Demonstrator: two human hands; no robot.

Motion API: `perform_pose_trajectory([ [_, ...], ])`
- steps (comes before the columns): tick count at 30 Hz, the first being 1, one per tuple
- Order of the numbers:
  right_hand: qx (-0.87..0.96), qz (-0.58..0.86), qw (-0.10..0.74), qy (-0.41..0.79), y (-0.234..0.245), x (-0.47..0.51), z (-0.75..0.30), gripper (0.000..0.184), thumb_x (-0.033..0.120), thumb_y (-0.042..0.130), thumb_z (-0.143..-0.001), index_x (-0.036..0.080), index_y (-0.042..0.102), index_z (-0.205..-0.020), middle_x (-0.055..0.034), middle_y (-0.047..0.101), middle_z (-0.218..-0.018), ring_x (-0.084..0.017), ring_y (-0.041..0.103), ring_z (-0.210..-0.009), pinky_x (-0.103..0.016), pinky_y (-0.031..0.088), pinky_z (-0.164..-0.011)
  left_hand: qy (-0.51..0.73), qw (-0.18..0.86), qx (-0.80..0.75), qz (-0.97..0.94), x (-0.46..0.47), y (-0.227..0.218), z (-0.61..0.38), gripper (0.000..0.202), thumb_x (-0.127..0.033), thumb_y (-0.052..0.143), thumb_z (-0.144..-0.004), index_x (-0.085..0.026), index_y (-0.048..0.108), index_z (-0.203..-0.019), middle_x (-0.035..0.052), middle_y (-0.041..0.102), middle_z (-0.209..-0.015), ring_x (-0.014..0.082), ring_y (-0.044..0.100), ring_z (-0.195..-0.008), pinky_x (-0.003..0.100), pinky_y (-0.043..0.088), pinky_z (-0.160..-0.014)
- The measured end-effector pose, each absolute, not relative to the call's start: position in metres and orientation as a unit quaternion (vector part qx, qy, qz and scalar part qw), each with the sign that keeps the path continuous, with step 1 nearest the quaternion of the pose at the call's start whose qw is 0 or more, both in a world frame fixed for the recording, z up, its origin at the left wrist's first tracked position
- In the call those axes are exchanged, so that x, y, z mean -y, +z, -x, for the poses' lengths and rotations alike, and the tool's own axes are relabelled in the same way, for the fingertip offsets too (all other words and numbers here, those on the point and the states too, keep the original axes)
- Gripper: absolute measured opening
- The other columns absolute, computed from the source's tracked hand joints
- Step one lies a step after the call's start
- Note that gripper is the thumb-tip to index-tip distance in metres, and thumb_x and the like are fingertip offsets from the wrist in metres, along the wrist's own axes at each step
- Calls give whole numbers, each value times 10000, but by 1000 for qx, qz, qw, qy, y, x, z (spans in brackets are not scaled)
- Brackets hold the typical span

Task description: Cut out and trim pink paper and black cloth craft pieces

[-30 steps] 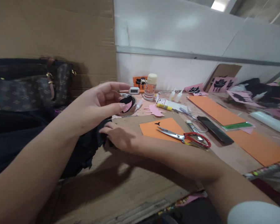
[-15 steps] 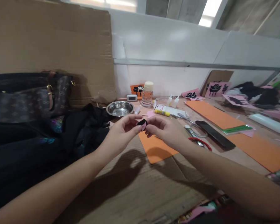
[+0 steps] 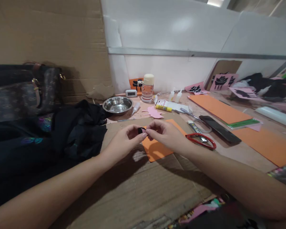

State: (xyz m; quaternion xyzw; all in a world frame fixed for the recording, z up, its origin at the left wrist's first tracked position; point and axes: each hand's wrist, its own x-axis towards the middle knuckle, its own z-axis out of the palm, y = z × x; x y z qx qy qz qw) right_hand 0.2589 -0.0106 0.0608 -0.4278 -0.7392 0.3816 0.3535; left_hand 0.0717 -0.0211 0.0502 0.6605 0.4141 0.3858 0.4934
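While between two hands, one cutout.

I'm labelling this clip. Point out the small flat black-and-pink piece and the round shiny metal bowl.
Small flat black-and-pink piece (image 3: 140, 130): head view, on its black part.
Round shiny metal bowl (image 3: 118, 109): head view, on its inner bottom.

Small black-and-pink piece, held aloft
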Motion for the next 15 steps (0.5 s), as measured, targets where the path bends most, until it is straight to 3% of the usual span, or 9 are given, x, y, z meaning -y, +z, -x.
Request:
perform_pose_trajectory([
  [6, 759, 429, 306, 381, 75, 23, -291, 261, 415, 554, -955, 187, 654, -1034, -60, 698, -916, -191, 657, -792, -332, 524, -725, 373, 466, -457, -659, 23, 56, -66, 281, -444, 728, -847, -173, 748, -921, 56, 767, -930, 226, 678, -857, 342, 510, -792],
  [9, 809, 500, 188, 247, 81, 37, -341, 278, 448, 598, -946, 252, 700, -1115, -72, 733, -1078, -232, 675, -908, -338, 526, -779, 378, 451, -470, -658, 28, 58, -52, 232, -417, 736, -839, -191, 761, -884, 39, 765, -896, 215, 674, -839, 319, 512, -765],
  [15, 834, 538, 87, 93, 59, 52, -415, 369, 324, 588, -925, 218, 680, -1266, -153, 742, -1102, -283, 694, -912, -341, 527, -733, 349, 503, -537, -580, 38, 40, -24, 297, -421, 782, -795, -187, 743, -975, 36, 747, -795, 167, 636, -628, 226, 399, -473],
])
